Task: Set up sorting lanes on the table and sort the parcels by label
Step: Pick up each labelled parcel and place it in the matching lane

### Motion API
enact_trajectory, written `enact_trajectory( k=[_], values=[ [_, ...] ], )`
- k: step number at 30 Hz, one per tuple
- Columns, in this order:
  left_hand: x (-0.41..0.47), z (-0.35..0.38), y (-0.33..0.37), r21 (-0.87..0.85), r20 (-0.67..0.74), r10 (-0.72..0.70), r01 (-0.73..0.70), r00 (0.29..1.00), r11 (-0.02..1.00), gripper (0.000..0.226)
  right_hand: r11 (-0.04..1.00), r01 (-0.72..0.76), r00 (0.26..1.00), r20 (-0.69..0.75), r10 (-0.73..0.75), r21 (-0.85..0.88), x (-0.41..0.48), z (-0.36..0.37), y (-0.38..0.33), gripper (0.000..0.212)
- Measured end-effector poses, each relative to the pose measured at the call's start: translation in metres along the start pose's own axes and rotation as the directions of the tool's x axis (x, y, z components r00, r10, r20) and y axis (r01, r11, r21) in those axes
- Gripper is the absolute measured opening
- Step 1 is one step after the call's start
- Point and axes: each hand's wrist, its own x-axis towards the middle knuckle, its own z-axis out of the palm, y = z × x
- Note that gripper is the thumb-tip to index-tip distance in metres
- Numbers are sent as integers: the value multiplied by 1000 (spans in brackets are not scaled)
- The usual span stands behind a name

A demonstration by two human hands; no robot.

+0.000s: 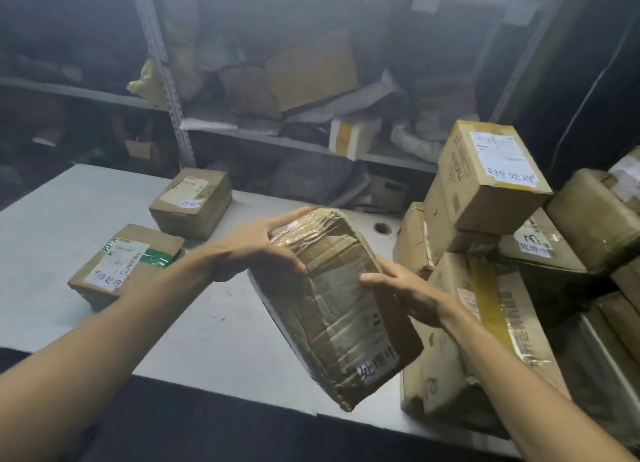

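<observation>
Left hand (256, 250) curls over the far end of the taped parcel (332, 309), right hand (408, 292) grips its right edge, tilted above the table (69, 202).

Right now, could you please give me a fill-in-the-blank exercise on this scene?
1. Counting the left hand and right hand, the parcel is held by ____ hands.
2. The near box on the table bears ____ tape.
3. The pile of boxes stands on the person's ____ side.
Missing: two, green, right.
</observation>
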Motion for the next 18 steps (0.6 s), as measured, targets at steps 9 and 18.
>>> enact_trajectory(
  k=[9, 18],
  values=[
    [-4, 27, 21, -91, -254, 29, -53, 967, 994, 115, 978, 155, 982, -127, -138, 136, -33, 3, 21, 73],
    [-18, 141, -1, -263, -329, 257, -350, 909, 899, 60, 921, 288, 921, -339, -192, 261, -63, -5, 9, 71]
  ],
)
